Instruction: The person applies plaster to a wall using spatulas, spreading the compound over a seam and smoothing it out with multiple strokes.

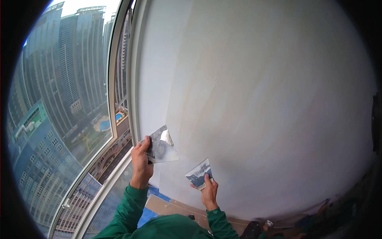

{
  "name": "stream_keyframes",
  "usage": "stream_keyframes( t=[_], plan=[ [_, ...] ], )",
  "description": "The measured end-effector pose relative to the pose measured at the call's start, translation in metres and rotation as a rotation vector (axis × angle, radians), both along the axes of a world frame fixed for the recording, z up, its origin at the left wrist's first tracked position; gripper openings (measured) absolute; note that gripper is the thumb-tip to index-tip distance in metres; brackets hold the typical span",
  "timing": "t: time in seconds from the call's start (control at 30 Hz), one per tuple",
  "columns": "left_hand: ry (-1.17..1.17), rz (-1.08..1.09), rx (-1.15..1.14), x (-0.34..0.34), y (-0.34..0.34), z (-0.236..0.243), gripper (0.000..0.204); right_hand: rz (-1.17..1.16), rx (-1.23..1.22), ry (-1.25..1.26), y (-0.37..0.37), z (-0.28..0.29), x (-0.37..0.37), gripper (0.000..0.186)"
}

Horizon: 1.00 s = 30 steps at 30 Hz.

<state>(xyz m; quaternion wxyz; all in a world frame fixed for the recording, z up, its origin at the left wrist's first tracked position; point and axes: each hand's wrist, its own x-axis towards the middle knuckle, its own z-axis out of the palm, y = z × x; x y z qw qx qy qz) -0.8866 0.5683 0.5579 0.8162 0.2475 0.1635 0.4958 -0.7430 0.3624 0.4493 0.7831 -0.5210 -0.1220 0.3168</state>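
My left hand (142,161) grips a flat, square metal plate (163,153) by its left edge, with the thumb over the top. A dab of white putty (166,137) sits near the plate's upper right edge. Lower and to the right, my right hand (209,193) is closed around a wide putty knife (201,174), whose blade points up and is smeared with pale putty. The plate and the knife are apart. Both are held in front of a white wall (254,99), and I cannot tell whether either touches it. Green sleeves cover both my forearms.
A window frame (134,71) stands along the wall's left side, with tall buildings (73,59) far below and beyond the glass. Brown sheeting (169,207) and blue sheeting (147,216) lie at the wall's foot. At the dim lower right, another person's hand (265,227) shows.
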Motion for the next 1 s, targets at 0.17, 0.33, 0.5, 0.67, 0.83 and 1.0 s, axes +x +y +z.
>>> stream_keyframes(
  t=[0.17,0.33,0.5,0.67,0.83,1.0],
  plan=[
    [0.033,0.094,-0.02,-0.051,0.03,-0.038,0.022,0.036,0.115,0.445,0.002,-0.027,0.012,0.032],
    [0.053,0.09,-0.11,-0.086,0.039,-0.067,0.022,-0.109,0.09,0.498,0.003,-0.059,0.016,0.024],
    [0.137,0.117,-0.16,-0.099,0.036,-0.078,0.024,-0.159,0.115,0.497,0.018,-0.079,0.019,0.021],
    [0.132,0.106,-0.168,-0.107,0.039,-0.082,0.025,-0.184,0.084,0.516,0.054,-0.083,0.014,0.023],
    [0.156,0.092,-0.181,-0.104,0.038,-0.079,0.024,-0.263,0.134,0.55,0.092,-0.102,0.023,0.026],
    [0.195,0.114,-0.206,-0.106,0.038,-0.081,0.023,-0.368,0.201,0.503,0.137,-0.117,0.037,0.028]
  ],
)
